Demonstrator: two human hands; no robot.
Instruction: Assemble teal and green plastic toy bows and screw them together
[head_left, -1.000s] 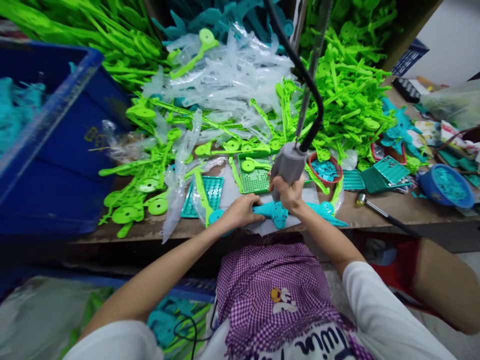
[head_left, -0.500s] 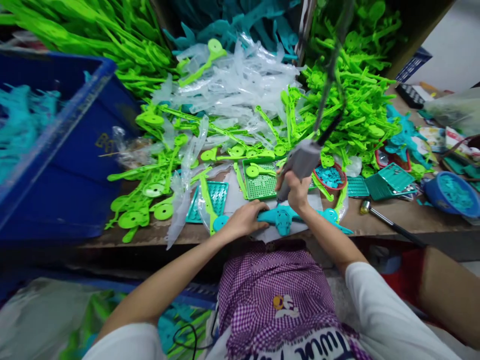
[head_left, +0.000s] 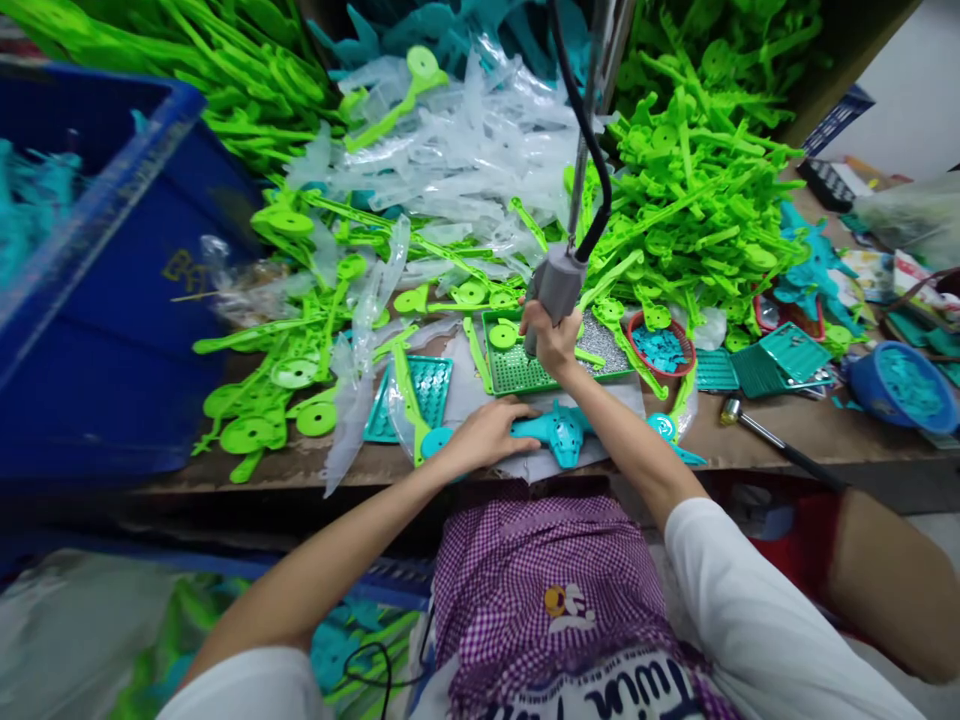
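My left hand [head_left: 491, 435] is closed on the left end of a turquoise plastic part [head_left: 564, 438] with a lump like an animal's head. It lies on a pale sheet at the bench's front edge. In my right hand [head_left: 553, 338] is a grey electric screwdriver [head_left: 559, 285], gripped round its body and pointing down. Its lower end is over the green perforated tray [head_left: 525, 375], clear of the turquoise part; I cannot make out the bit. Small silvery pieces, apparently screws [head_left: 606, 345], lie in the tray's right half, with a lime-green part across it.
Lime-green parts [head_left: 697, 200] and clear plastic pieces [head_left: 450, 150] are heaped behind. A blue crate [head_left: 142, 300] stands left. Toward the right are a red basket [head_left: 688, 350], a hammer [head_left: 772, 435] and a blue bowl [head_left: 862, 385]. The screwdriver's black cord [head_left: 581, 110] hangs from above.
My right hand has lifted the screwdriver away from the turquoise part and shifted it left, over the green tray. My left hand stays on the turquoise part. The view has shifted slightly.
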